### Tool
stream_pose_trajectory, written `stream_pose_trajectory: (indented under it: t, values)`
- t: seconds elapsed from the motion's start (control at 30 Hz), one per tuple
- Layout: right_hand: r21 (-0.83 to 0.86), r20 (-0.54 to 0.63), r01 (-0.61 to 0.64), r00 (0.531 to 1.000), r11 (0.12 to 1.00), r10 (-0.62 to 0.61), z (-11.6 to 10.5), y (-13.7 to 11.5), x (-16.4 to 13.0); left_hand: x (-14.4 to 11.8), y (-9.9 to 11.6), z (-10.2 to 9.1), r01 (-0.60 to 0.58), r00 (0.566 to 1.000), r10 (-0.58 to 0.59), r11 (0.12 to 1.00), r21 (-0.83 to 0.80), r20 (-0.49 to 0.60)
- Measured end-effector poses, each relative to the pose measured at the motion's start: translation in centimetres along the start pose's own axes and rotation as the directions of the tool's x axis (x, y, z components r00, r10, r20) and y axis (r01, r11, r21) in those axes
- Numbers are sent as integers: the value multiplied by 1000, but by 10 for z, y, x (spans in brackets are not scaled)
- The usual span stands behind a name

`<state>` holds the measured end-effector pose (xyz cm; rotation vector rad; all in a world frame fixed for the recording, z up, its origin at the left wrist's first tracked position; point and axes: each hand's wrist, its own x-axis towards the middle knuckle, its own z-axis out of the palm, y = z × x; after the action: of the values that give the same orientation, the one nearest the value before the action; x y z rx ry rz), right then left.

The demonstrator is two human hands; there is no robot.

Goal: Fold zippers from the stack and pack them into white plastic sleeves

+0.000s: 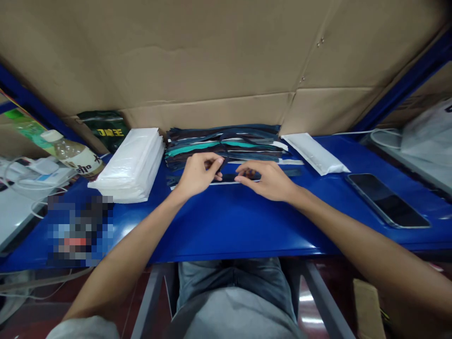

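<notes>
My left hand [201, 173] is closed in a pinch, with a small dark bit showing at its fingertips that I cannot make out. Facing it, my right hand [270, 180] has its fingers curved and its thumb apart; nothing clear shows in its grasp. Beneath both hands a dark flat strip [292, 173] and a thin white strip [226, 183] lie across the blue table. Just behind is a stack of long fabric-like strips [197, 133], mostly dark blue and black, with a teal strip [203, 147] and white ones among them.
Stacked white packets [129, 157] stand on the left, near a bottle [72, 153] and a dark green bag [104, 128]. At right lie a single white packet [316, 153] and a phone [388, 200]. Cardboard [226, 61] walls the back of the blue table [233, 226].
</notes>
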<state>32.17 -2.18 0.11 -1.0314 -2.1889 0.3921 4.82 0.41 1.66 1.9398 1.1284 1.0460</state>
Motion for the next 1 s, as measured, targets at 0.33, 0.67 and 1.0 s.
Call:
stream_pose_trajectory:
  t: [0.33, 0.67, 1.0]
  values:
    - [47, -48, -97, 994, 994, 99, 18, -14, -4, -19, 19, 39, -45, 989, 52, 998, -50, 140]
    - [-108, -101, -46, 994, 993, 35, 19, -16, -5, -20, 22, 35, -172, 974, 164, 984, 38, 156]
    - [-188, -131, 34, 990, 981, -60, 24, 0, -9, -20, 15, 33, -207, 970, 191, 973, 100, 152]
